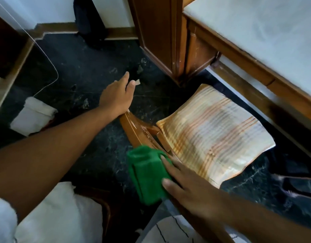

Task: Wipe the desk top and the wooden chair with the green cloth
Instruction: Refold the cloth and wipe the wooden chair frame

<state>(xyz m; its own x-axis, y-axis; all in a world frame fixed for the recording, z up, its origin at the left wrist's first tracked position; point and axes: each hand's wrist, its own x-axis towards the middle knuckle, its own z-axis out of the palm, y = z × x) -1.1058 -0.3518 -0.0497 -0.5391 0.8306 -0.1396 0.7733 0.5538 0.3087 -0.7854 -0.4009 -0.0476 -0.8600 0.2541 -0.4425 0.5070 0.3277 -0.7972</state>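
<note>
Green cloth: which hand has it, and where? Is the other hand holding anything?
The right hand presses the cloth by its right edge against the chair back. The left hand rests open on the rail's far end.

We see a bright green cloth (147,174) at six o'clock, a glossy orange-brown wooden chair (135,127), its cushion (214,132) striped cream and orange, and black white-veined marble floor (91,67) at eleven.

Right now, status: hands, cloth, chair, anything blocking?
Right hand flat on green cloth, pressing it on chair back rail. Left hand open at rail's far end. Striped seat cushion beside cloth, not blocking.
</note>
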